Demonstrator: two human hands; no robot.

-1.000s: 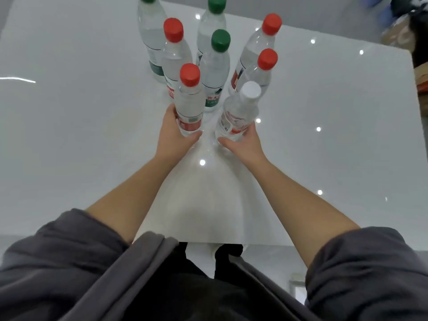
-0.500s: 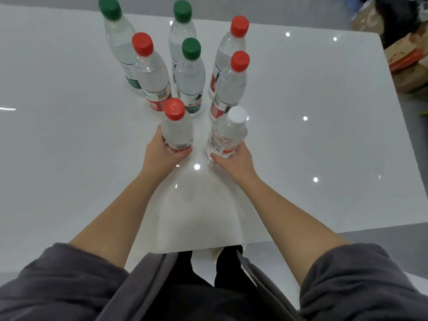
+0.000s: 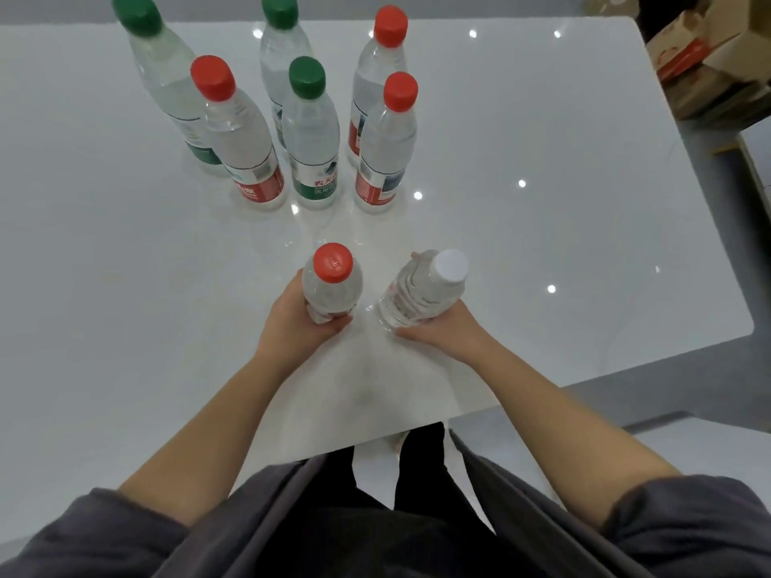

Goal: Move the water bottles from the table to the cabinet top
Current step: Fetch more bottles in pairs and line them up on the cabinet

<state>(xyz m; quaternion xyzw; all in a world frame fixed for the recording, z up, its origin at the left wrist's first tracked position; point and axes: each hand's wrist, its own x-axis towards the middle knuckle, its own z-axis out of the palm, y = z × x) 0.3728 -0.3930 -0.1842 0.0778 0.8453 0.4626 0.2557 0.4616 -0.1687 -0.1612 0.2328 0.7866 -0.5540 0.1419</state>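
Observation:
My left hand (image 3: 298, 321) grips a clear water bottle with a red cap (image 3: 332, 281), held above the white table (image 3: 584, 227). My right hand (image 3: 442, 329) grips a white-capped water bottle (image 3: 421, 292) that tilts to the right. Both held bottles are nearer to me than the rest. Several more bottles stand upright in a cluster farther back, among them a red-capped one (image 3: 240, 139), a green-capped one (image 3: 311, 135) and another red-capped one (image 3: 388, 143).
Cardboard boxes (image 3: 709, 64) sit on the floor past the table's far right corner. The table's near edge runs just in front of my legs (image 3: 417, 473). No cabinet is in view.
Both hands have lifted their bottles and drawn them back toward me, away from the cluster, leaving a gap. The view has tilted so the cluster sits higher in the frame.

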